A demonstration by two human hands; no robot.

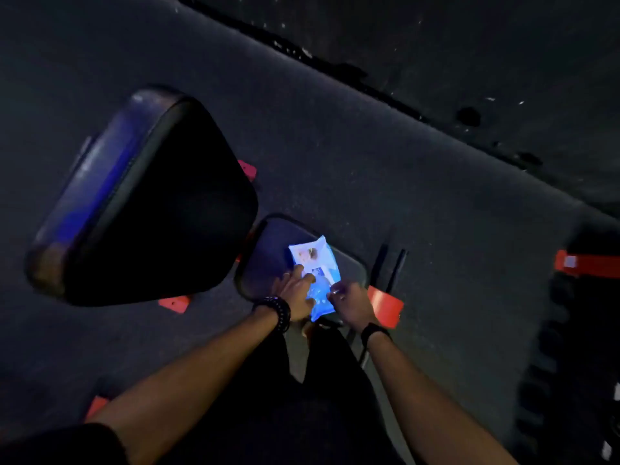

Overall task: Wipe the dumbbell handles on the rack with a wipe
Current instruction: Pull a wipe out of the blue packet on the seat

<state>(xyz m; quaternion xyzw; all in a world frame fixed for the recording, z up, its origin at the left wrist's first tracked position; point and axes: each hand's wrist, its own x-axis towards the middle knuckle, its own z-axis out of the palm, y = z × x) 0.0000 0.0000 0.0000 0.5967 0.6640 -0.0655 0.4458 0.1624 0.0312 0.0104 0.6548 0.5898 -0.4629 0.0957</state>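
Both forearms are bare from the lower edge of the frame up to the wrists. The left wrist wears a dark beaded bracelet (280,312), with several rows of small round beads that catch a little light. The right wrist wears a plain black band (374,331), smooth and flat, like a watch or a fitness band; its face is not visible. At the lower left corner of the frame there is a dark sleeve (63,444) of a short-sleeved top. The legs, at the lower middle, are in black clothing (302,414).
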